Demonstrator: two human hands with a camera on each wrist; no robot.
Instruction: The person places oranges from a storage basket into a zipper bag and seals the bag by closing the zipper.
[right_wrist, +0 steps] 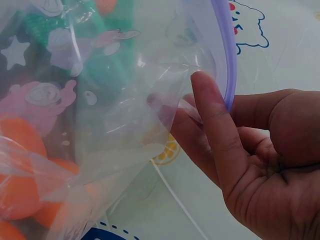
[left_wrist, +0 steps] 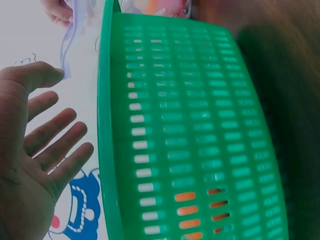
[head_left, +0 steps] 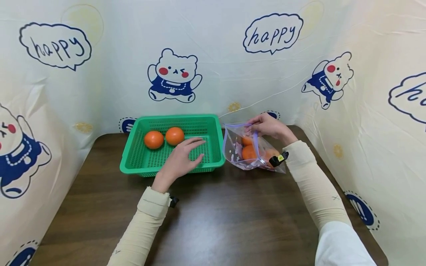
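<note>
My left hand (head_left: 182, 158) hovers over the front right part of a green plastic basket (head_left: 131, 147), fingers spread and holding nothing. The left wrist view shows that hand's palm and loose fingers (left_wrist: 60, 130) beside the basket rim. Inside the basket lie two oranges: one orange (head_left: 154, 140) at the left, another orange (head_left: 175, 136) nearer the middle. To the basket's right stands a clear zip bag (head_left: 237, 157), its purple-edged mouth open. My right hand (head_left: 267, 126) pinches the bag's rim at the far right. Several oranges (head_left: 249, 152) sit in the bag, partly veiled by printed plastic.
Everything rests on a dark brown wooden table (head_left: 213, 221). A pale printed cloth (head_left: 219, 59) hangs behind and at both sides. A thin white cord (head_left: 263, 99) runs across the cloth behind the bag.
</note>
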